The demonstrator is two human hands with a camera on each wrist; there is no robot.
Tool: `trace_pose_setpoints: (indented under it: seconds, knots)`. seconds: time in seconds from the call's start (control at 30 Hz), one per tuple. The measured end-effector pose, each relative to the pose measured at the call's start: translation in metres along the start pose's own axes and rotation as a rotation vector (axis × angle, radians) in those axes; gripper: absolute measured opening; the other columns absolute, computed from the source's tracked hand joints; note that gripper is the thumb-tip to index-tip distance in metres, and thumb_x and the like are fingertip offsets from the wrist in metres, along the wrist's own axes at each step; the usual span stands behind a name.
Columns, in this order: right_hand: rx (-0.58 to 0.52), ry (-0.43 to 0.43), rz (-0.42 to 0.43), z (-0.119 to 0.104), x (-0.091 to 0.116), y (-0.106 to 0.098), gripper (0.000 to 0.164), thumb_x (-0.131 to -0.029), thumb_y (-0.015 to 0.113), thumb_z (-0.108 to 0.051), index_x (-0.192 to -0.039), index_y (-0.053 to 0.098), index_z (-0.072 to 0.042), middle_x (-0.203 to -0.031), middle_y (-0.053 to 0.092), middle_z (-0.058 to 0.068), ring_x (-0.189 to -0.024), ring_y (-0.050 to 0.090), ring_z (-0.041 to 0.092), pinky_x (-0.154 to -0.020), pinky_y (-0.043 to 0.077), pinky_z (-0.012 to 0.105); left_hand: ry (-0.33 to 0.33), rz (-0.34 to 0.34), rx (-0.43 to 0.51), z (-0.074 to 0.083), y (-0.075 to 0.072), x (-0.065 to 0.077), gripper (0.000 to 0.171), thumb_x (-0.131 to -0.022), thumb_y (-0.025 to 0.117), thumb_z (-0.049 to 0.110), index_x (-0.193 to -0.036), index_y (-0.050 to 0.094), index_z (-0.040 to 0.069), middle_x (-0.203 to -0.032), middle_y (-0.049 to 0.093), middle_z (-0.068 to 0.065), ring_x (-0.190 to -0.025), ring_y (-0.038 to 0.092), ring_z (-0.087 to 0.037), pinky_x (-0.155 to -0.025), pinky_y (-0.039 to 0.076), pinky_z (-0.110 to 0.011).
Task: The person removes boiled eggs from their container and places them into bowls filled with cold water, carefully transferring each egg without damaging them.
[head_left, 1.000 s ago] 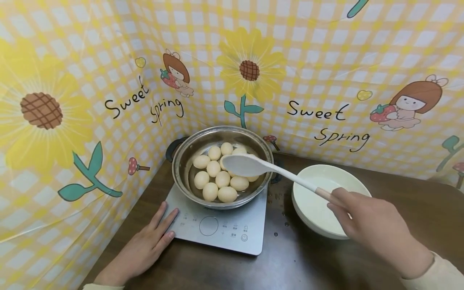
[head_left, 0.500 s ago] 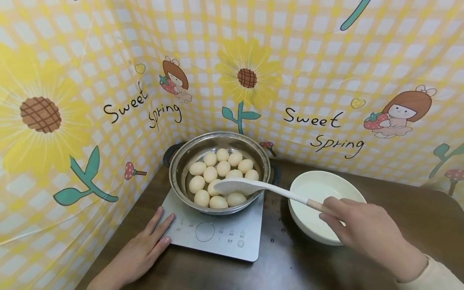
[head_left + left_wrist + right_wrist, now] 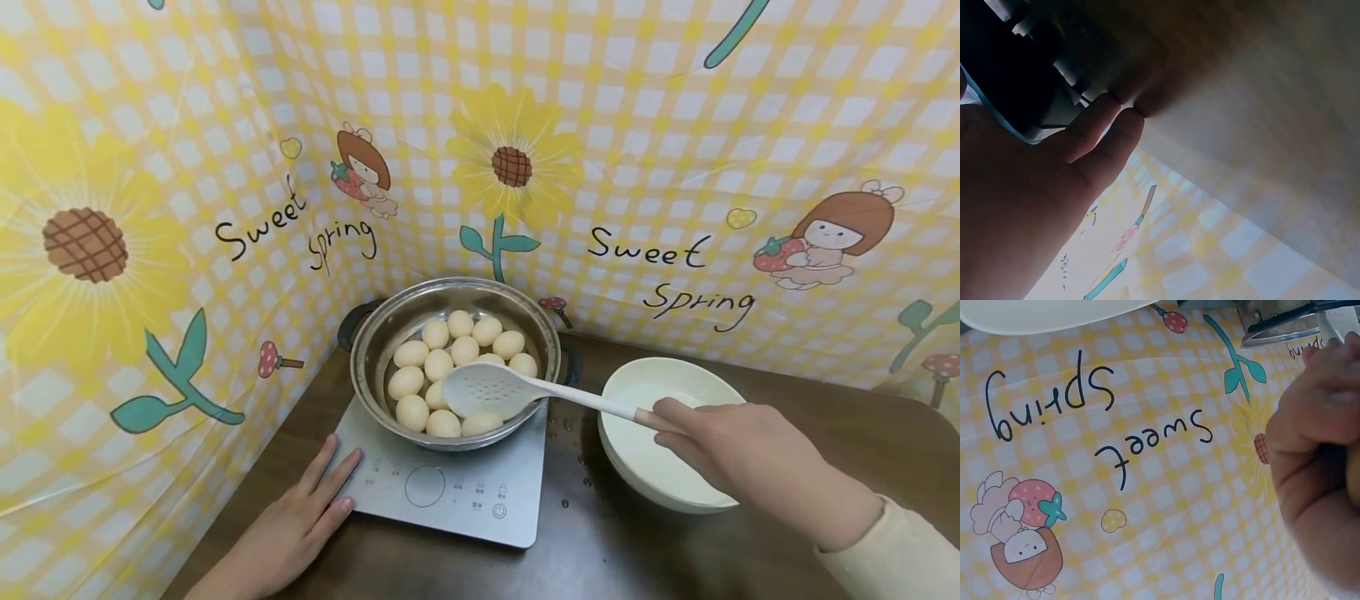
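Near left, the left hand point(image 3: 288, 521) has its fingers straight on the edge of the cooker point(image 3: 442, 517); I'd steady it there. To the right, the right hand point(image 3: 742, 454) grips the spoon point(image 3: 487, 389), its handle above the bowl point(image 3: 645, 396). Farther, eggs point(image 3: 412, 412) sit in the pot point(image 3: 465, 298); I'd work the spoon low and gently between them.

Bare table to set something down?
Dark wooden table: bare between silver square cooktop and right hand, clear droplets aside; also beyond that hand, right of round white bowl. Crowded: round metal pot, pale oval eggs inside, white slotted spoon spanning the pot-to-bowl gap.
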State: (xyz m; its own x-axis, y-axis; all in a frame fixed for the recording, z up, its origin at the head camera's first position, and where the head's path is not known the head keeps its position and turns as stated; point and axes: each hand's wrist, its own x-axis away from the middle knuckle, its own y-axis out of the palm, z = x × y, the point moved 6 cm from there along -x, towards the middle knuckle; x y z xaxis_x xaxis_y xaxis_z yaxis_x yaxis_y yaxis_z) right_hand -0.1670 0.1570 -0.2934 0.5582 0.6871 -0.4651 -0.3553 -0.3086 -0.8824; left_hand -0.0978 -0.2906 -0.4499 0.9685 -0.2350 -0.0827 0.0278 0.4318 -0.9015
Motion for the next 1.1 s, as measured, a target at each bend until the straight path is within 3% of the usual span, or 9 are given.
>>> trace_pose_setpoints:
  seconds: [0.1, 0.17, 0.27, 0.33, 0.43, 0.87, 1.1]
  knots:
    - [0.001, -0.014, -0.052, 0.001, 0.001, 0.005, 0.049, -0.108, 0.019, -0.055, -0.097, 0.056, -0.024, -0.058, 0.017, -0.02, -0.048, 0.016, 0.001, -0.039, 0.023, 0.025, -0.004, 0.0, 0.0, 0.0, 0.0, 0.0, 0.055, -0.108, 0.05, 0.033, -0.159, 0.035, 0.021, -0.166, 0.016, -0.019, -0.132, 0.046, -0.049, -0.091, 0.045, -0.064]
    - [-0.011, -0.005, -0.092, 0.003, 0.001, 0.009, 0.046, -0.108, 0.022, -0.054, -0.098, 0.055, -0.023, -0.058, 0.02, -0.02, -0.047, 0.016, 0.001, -0.039, 0.024, 0.025, -0.007, 0.0, -0.002, 0.0, -0.001, -0.001, 0.055, -0.108, 0.05, 0.032, -0.159, 0.035, 0.02, -0.166, 0.016, -0.019, -0.131, 0.046, -0.05, -0.09, 0.046, -0.065]
    - [-0.022, 0.018, -0.16, 0.007, -0.004, 0.011, 0.029, -0.108, 0.044, -0.044, -0.093, 0.051, -0.021, -0.058, 0.024, -0.019, -0.047, 0.019, 0.002, -0.041, 0.025, 0.024, -0.014, -0.005, -0.003, -0.001, -0.001, -0.001, 0.055, -0.108, 0.049, 0.034, -0.16, 0.035, 0.021, -0.166, 0.015, -0.018, -0.131, 0.046, -0.051, -0.089, 0.045, -0.066]
    - [-0.023, 0.039, -0.207, 0.01, -0.008, 0.011, 0.02, -0.103, 0.061, -0.033, -0.091, 0.05, -0.021, -0.058, 0.026, -0.018, -0.046, 0.021, 0.003, -0.041, 0.026, 0.025, -0.017, -0.01, 0.001, -0.001, 0.0, -0.001, 0.055, -0.108, 0.049, 0.034, -0.16, 0.035, 0.02, -0.166, 0.015, -0.018, -0.131, 0.045, -0.051, -0.09, 0.045, -0.066]
    - [-0.028, 0.072, -0.266, 0.015, -0.015, 0.011, 0.025, -0.092, 0.074, -0.021, -0.088, 0.049, -0.022, -0.058, 0.029, -0.018, -0.046, 0.024, 0.003, -0.042, 0.027, 0.025, -0.029, -0.02, 0.009, 0.0, 0.001, 0.0, 0.055, -0.109, 0.049, 0.036, -0.16, 0.035, 0.021, -0.166, 0.015, -0.018, -0.133, 0.044, -0.05, -0.091, 0.044, -0.066]
    - [-0.178, 0.048, -0.42, 0.031, -0.051, 0.01, 0.02, -0.098, 0.067, -0.023, -0.084, 0.056, -0.03, -0.055, 0.035, -0.02, -0.045, 0.031, -0.001, -0.043, 0.03, 0.024, -0.037, -0.017, 0.004, 0.0, -0.003, -0.002, 0.055, -0.108, 0.051, 0.034, -0.159, 0.036, 0.022, -0.166, 0.016, -0.018, -0.132, 0.046, -0.049, -0.091, 0.045, -0.065]
    - [-0.28, 0.091, -0.576, 0.043, -0.075, 0.019, 0.017, -0.1, 0.066, -0.031, -0.083, 0.065, -0.03, -0.059, 0.045, -0.016, -0.049, 0.039, 0.004, -0.048, 0.035, 0.028, -0.046, -0.033, 0.01, 0.0, -0.002, -0.001, 0.055, -0.109, 0.048, 0.036, -0.16, 0.035, 0.022, -0.166, 0.014, -0.018, -0.132, 0.045, -0.051, -0.091, 0.044, -0.066]
